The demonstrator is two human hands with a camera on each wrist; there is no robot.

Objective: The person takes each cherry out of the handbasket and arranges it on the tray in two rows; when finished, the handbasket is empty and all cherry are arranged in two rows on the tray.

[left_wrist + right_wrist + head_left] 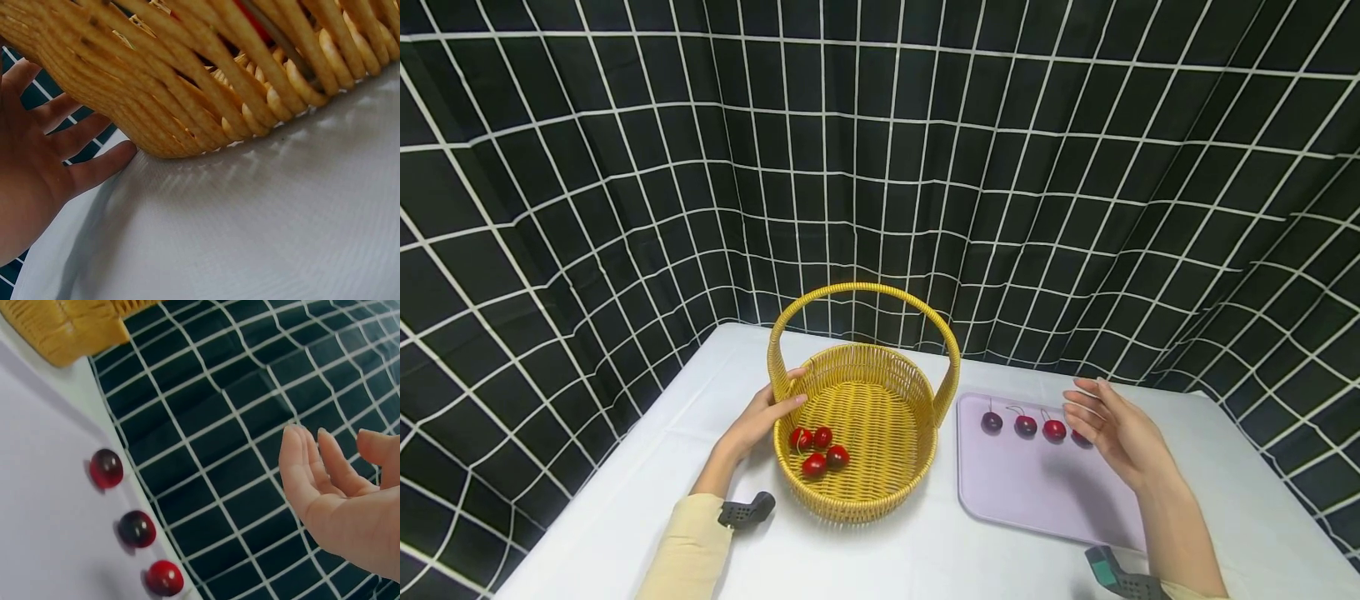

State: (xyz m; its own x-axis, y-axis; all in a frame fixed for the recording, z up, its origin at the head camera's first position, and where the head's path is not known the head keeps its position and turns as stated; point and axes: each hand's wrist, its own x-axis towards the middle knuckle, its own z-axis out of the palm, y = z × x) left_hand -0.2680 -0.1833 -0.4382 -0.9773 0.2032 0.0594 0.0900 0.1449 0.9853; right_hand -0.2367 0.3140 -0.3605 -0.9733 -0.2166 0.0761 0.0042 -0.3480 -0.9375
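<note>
A yellow wicker basket point(865, 496) with a tall arched handle stands mid-table in the head view. Several red cherries point(837, 457) lie together on its left floor. My left hand point(760, 421) grips the basket's left side by the handle's foot, thumb over the rim; in the left wrist view its other fingers spread along the outer weave. To the right lies a pale purple tray point(1030, 492) bearing a row of several dark and red cherries point(1054, 431), stems pointing away. My right hand point(1116, 429) hovers over the tray's right part, fingers loosely bent, holding nothing, and partly covers the rightmost cherry.
A white cloth covers the table point(917, 558). Black curtain point(880, 167) with a white grid hangs along the back and both sides. The tray's left edge lies close to the basket's right side.
</note>
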